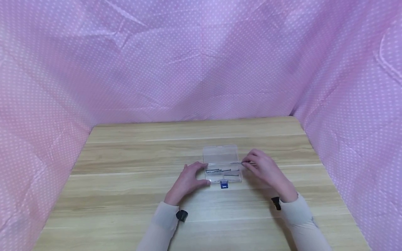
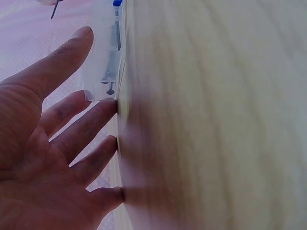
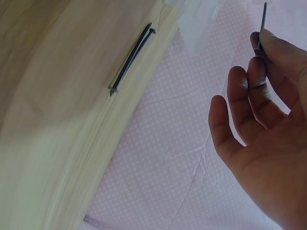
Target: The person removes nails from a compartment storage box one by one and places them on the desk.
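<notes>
Two hands: the left hand point(image 1: 187, 179) is spreading its fingers, thumb and forefinger touching the left end of a flat, clear plastic box point(image 1: 235, 181); the right hand point(image 1: 265, 169) is pinching a slender grey metal nail point(image 3: 264, 18) between thumb and forefinger.
Held nail: pointing leftward, hovering by the box's right rear corner.
Box: lying on the pale wood-grain bench point(image 1: 125, 174), its clear hinged lid point(image 1: 221, 154) opening on the far side, its blue plastic latch point(image 1: 224, 184) projecting from the near side.
Boxed nails: several thin metal nails point(image 1: 223, 170) are lying inside the box; their exact number is escaping view.
Loose nails: two dark metal nails point(image 3: 130, 60) are resting on the bench, outside the box.
Box step: apparently handling single nails; whether this one is entering or leaving, I cannot tell.
Nail's next move: probably calling for a firm pinch, clearing the box's right wall while the left hand is steadying it.
</notes>
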`<state>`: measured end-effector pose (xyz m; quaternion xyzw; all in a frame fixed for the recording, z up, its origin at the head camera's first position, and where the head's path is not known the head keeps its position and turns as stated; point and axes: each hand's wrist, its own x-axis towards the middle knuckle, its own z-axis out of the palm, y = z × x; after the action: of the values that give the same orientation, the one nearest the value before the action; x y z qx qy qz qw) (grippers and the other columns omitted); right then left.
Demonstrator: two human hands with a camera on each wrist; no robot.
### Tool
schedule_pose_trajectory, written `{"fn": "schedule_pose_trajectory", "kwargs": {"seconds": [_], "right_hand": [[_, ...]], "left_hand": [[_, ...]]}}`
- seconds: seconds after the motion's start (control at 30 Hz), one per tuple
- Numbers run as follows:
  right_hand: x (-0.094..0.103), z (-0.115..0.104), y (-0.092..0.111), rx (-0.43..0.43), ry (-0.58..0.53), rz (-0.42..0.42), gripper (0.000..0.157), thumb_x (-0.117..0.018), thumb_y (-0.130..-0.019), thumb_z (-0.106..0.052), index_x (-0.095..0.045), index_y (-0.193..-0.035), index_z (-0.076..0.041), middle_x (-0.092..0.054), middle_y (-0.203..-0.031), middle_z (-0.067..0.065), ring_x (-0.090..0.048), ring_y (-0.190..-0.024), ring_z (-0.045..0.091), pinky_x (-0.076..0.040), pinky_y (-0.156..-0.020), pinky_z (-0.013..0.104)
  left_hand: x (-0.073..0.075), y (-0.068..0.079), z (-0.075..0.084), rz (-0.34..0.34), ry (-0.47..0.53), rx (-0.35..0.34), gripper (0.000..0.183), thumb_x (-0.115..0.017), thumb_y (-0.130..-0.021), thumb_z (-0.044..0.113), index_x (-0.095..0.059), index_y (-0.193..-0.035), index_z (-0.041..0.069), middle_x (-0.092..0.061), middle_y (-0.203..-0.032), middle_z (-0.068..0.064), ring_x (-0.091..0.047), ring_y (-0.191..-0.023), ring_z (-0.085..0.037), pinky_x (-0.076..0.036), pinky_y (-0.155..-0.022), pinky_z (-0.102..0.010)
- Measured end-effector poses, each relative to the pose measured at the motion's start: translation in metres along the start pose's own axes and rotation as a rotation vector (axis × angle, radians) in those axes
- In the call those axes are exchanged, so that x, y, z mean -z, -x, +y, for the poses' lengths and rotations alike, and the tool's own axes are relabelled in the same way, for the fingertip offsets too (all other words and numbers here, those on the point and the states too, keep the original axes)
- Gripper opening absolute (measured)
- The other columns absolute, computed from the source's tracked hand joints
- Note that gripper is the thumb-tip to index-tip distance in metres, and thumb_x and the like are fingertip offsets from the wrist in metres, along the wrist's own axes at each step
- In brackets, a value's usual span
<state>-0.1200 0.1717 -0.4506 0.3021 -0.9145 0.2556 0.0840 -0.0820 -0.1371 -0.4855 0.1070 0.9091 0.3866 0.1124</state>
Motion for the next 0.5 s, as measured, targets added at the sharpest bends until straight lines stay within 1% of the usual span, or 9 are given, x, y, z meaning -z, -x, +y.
{"fn": "schedule_pose_trajectory", "kwargs": {"seconds": [0.13,0.33,0.5], "right_hand": [[0.002,0.004,0.003,0.004,0.004,0.018,0.01,-0.081,-0.087,-0.005,-0.078,-0.095,-0.009,-0.066,-0.094,0.0,-0.065,-0.086,0.019,-0.059,-0.078,0.042],[0.005,0.009,0.008,0.003,0.01,0.037,0.012,-0.083,-0.085,-0.003,-0.078,-0.095,-0.008,-0.066,-0.093,0.0,-0.065,-0.084,0.018,-0.06,-0.075,0.041],[0.008,0.015,0.012,0.002,0.008,0.044,0.012,-0.082,-0.084,-0.003,-0.078,-0.094,-0.008,-0.066,-0.093,0.0,-0.065,-0.084,0.019,-0.059,-0.075,0.042]], "left_hand": [[0.0,0.0,0.001,-0.003,-0.005,0.003,0.07,-0.088,-0.083,0.03,-0.061,-0.142,0.007,-0.061,-0.143,-0.013,-0.048,-0.142,-0.035,-0.009,-0.126,-0.062],[0.0,0.0,0.002,-0.012,-0.003,0.022,0.07,-0.088,-0.083,0.03,-0.06,-0.144,0.008,-0.059,-0.146,-0.013,-0.046,-0.144,-0.034,-0.007,-0.127,-0.059],[0.0,0.0,0.002,-0.012,0.002,0.016,0.07,-0.088,-0.083,0.031,-0.06,-0.143,0.008,-0.059,-0.145,-0.012,-0.047,-0.143,-0.033,-0.008,-0.127,-0.06]]}}
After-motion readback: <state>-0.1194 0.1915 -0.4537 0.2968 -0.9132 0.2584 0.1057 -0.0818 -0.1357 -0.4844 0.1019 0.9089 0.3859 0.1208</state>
